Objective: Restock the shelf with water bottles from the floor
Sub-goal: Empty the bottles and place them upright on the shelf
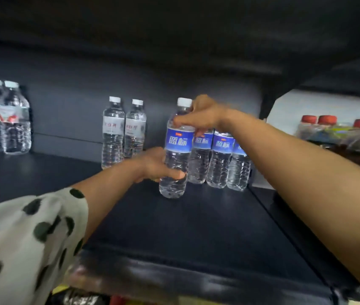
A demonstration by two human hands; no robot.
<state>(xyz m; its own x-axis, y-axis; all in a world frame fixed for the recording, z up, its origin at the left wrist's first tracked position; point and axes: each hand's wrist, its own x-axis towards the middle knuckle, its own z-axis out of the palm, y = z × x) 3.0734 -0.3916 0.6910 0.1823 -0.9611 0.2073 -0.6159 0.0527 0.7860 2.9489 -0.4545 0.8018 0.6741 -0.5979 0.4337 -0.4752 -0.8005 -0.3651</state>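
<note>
Nearest, at the lower left, a white sleeve with dark polka dots [27,234] covers the left upper arm, and beyond it the bare forearm reaches out over the front lip of the dark shelf [196,238]. Farther in, the left hand [159,165] curls around the lower body of a blue-label water bottle [178,148], thumb across the front of the clear ribbed plastic. That bottle stands upright, or close to it, with its base on the shelf board toward the right side, in front of and just left of its fellows. The right hand [199,116] comes in from the right over a long bare forearm and grips the same bottle at the shoulder just below the white cap, fingers wrapped above the label. Just behind and to the right, three more blue-label bottles [219,159] stand in a tight row, touching one another, the nearest touching the held bottle. Left of these, well apart, two white-label bottles [123,133] stand side by side near the back wall. At the far left a pair of bottles with red-patterned labels [6,117] stands together. Beyond the right upright, in the neighbouring bay, are red-capped bottles [337,130], too blurred to read.
</note>
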